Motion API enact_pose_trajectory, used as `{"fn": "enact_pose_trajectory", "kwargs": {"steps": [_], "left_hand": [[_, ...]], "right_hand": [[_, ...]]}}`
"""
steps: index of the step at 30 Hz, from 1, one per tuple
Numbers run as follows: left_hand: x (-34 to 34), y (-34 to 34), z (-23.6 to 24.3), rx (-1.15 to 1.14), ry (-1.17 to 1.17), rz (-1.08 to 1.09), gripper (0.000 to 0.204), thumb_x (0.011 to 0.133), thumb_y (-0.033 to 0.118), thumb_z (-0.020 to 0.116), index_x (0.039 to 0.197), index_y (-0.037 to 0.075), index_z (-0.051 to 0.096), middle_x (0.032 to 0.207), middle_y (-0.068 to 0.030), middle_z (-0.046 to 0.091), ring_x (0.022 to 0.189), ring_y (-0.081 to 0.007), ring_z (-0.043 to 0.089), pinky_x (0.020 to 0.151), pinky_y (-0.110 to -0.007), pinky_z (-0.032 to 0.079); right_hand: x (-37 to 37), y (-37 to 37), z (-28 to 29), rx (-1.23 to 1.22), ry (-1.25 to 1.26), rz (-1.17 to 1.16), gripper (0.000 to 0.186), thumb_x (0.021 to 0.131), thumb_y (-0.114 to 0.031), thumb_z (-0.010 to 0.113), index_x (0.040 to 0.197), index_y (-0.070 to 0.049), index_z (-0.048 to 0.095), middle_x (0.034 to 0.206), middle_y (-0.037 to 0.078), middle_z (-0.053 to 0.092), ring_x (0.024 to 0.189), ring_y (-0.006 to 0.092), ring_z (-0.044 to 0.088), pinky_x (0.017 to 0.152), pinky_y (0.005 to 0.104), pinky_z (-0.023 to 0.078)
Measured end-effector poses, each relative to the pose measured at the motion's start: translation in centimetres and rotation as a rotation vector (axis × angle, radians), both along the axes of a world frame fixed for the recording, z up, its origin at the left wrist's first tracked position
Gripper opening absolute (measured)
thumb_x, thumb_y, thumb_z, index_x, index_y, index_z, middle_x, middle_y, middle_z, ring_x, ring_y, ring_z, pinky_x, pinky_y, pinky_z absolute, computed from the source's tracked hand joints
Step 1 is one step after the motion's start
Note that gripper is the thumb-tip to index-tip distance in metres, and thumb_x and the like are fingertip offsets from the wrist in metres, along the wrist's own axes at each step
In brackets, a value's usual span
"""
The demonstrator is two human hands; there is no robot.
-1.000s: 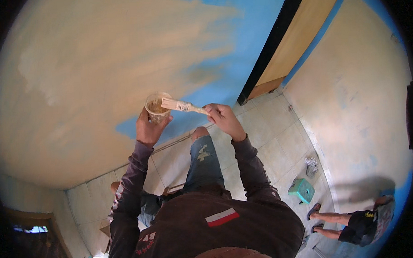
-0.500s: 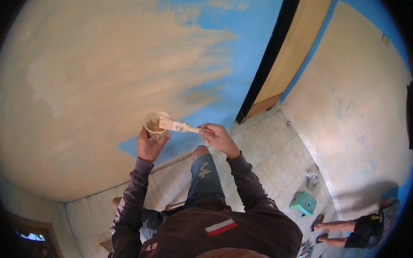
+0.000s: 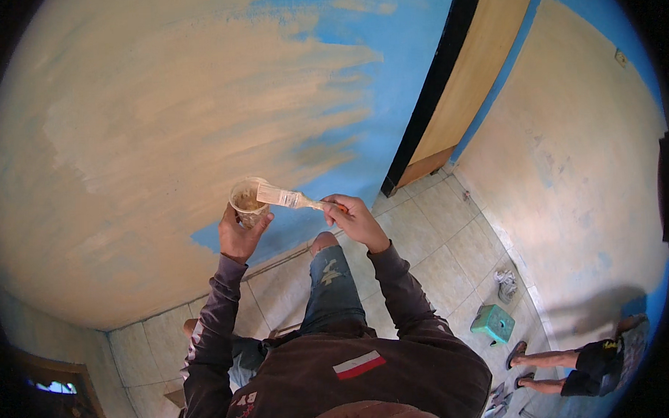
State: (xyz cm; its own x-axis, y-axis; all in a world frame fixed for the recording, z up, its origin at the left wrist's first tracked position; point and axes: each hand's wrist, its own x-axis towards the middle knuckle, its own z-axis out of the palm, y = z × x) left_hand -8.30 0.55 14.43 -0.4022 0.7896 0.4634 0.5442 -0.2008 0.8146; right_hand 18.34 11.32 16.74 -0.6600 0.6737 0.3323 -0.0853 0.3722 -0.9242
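Observation:
My left hand is wrapped round a clear plastic cup with beige paint smeared inside it. In my right hand is the handle of a flat paintbrush, closed between fingers and thumb. Its bristles, coated in beige, lie level at the cup's right rim and point left. Before me stands a wall, mostly beige, with streaky brush edges where blue still shows at the right and low down. How much paint the cup holds is hard to make out.
A dark-framed wooden door stands right of the painted wall. On the tiled floor are a green plastic stool and a crumpled grey-white bundle. Another person in sandals and dark shorts stands at the lower right, near the other wall.
The brush has shifted slightly up and left with my right hand, and its bristles stay at the cup's rim. Both hands keep their hold.

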Motion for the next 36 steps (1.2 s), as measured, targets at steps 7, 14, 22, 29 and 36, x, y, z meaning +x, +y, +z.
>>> {"fn": "enact_pose_trajectory", "kwargs": {"steps": [7, 14, 22, 29, 36], "left_hand": [[-1.6, 0.1, -2.8, 0.05, -0.049, 0.05, 0.07, 0.076, 0.028, 0.093, 0.128, -0.005, 0.059, 0.116, -0.0172, 0.072, 0.106, -0.0244, 0.072, 0.091, -0.037, 0.058], [-2.4, -0.6, -2.6, 0.016, -0.032, 0.091, 0.069, 0.075, 0.023, 0.093, 0.129, -0.004, 0.059, 0.12, -0.0176, 0.071, 0.113, -0.0258, 0.069, 0.098, -0.039, 0.055], [-5.5, -5.0, -9.1, -0.1, 0.04, 0.223, 0.071, 0.071, 0.023, 0.094, 0.128, -0.001, 0.06, 0.119, -0.0165, 0.071, 0.112, -0.0293, 0.069, 0.096, -0.041, 0.054], [-7.8, -9.4, -14.6, -0.291, -0.034, 0.429, 0.073, 0.072, 0.025, 0.093, 0.13, -0.001, 0.059, 0.121, -0.0174, 0.07, 0.113, -0.0325, 0.067, 0.097, -0.042, 0.053], [-9.5, -12.3, -17.7, -0.442, 0.001, 0.639, 0.08, 0.069, 0.025, 0.093, 0.135, -0.002, 0.056, 0.129, -0.0207, 0.065, 0.121, -0.035, 0.063, 0.103, -0.043, 0.048]], "right_hand": [[-0.1, 0.3, -0.2, -0.09, 0.002, -0.049, 0.026, 0.108, -0.022, 0.055, 0.106, 0.0, 0.068, 0.076, -0.003, 0.056, 0.065, 0.0039, 0.045, 0.058, 0.02, 0.038], [3.0, 7.0, 5.4, -0.211, 0.23, -0.285, 0.031, 0.108, -0.031, 0.054, 0.104, -0.003, 0.068, 0.075, -0.005, 0.052, 0.061, 0.0019, 0.041, 0.053, 0.0193, 0.032], [9.1, 22.7, 17.2, 0.138, 0.385, -0.763, 0.035, 0.105, -0.034, 0.057, 0.08, -0.01, 0.063, 0.067, -0.007, 0.049, 0.058, 0.0046, 0.039, 0.051, 0.0243, 0.03], [15.8, 35.3, 27.4, 1.084, -0.014, -1.398, 0.036, 0.093, -0.031, 0.06, 0.081, 0.001, 0.069, 0.078, 0.024, 0.068, 0.073, 0.0427, 0.067, 0.067, 0.0511, 0.052], [15.6, 41.3, 32.7, 1.159, -0.341, -1.476, 0.034, 0.093, -0.03, 0.057, 0.084, 0.0, 0.071, 0.084, 0.024, 0.07, 0.081, 0.0455, 0.068, 0.074, 0.053, 0.054]]}}
